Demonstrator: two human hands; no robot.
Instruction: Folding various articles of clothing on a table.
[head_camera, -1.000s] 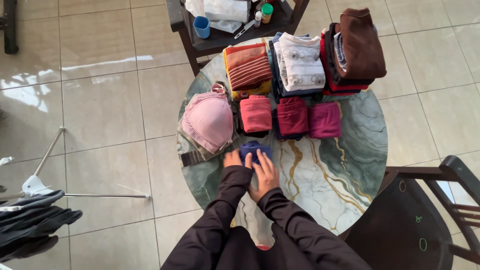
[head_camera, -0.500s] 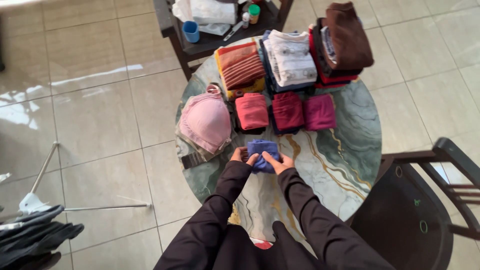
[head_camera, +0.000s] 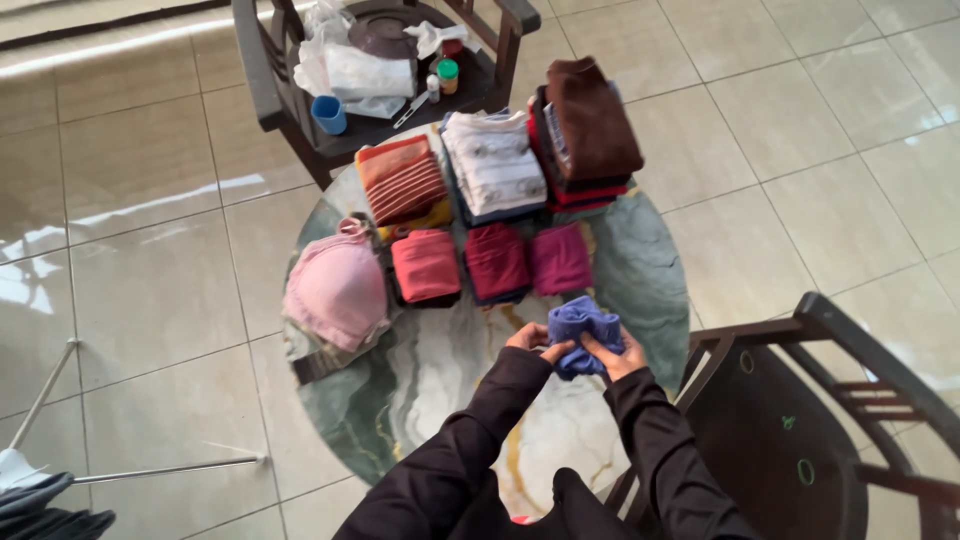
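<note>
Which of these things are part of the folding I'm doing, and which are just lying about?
In the job:
blue cloth, held by left hand and right hand
folded red pieces
folded stacks
pink bra
round table

Lying about:
blue cup
small bottles
white bag
dark chair

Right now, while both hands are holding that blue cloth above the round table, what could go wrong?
The blue folded cloth sits loosely between the left hand and right hand, so it might come unfolded. The brown-topped pile stands tall at the round table edge and could topple if bumped. Little room is left beside the magenta bundle, so a nudge may mess up that row.
</note>
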